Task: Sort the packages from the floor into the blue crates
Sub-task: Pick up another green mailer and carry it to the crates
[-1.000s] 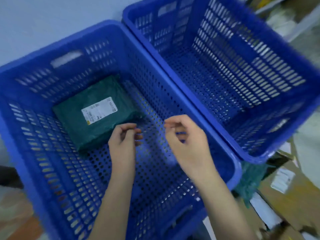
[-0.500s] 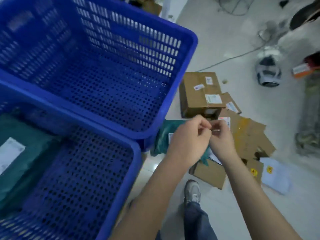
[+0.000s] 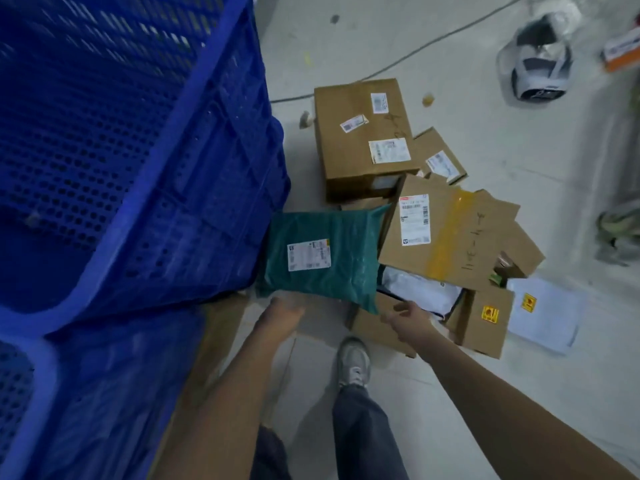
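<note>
On my left, 2 blue crates (image 3: 114, 188) are standing side by side on the floor (image 3: 485, 133), filling that side of my view. Just right of them, a green mailer bag (image 3: 325, 258) with a white label is lying on the floor, its left edge touching the nearer crate's wall. My left hand (image 3: 282, 311) is reaching toward its near edge; it is blurred, and I cannot tell how the fingers are lying or whether they are touching the bag. My right hand (image 3: 407, 318) is hanging just past the bag's right corner, fingers loosely spread and gripping nothing, above a low cardboard box (image 3: 377, 327). Behind the bag a large cardboard box (image 3: 360, 133) with 3 labels is sitting, and right of it a flattened carton (image 3: 450, 233) with yellow tape is leaning over a white mailer (image 3: 419, 287). Further right a white envelope (image 3: 543, 313) is lying flat. My shoe (image 3: 353, 362) is standing below the pile.
</note>
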Demonstrator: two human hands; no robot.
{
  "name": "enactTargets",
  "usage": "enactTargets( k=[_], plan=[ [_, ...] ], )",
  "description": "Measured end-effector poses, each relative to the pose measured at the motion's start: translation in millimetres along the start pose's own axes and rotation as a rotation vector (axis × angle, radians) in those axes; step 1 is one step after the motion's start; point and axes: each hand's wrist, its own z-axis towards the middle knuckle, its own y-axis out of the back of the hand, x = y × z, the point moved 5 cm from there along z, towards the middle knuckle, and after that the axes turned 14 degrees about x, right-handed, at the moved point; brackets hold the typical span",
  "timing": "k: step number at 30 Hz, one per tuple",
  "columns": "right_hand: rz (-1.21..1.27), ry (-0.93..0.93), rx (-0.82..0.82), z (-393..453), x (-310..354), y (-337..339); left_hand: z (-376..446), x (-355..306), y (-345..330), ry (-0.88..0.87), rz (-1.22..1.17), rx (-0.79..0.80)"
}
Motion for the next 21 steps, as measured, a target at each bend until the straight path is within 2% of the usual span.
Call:
enactTargets(
  k=[8,16,21],
  plan=[
    [0.07,0.115,0.043,83.6,33.0,34.1,76.2,-7.7,2.4,-0.047,-0.253,-0.097],
    [0.107,0.184,0.195,175.0,25.9,2.0,185.8,22.1,29.3,0.009,-0.145,-0.184],
    [0.224,0.27,0.219,205.5,19.0,-12.4,227.3,51.4,31.1,0.06,-0.199,-0.204]
  ],
)
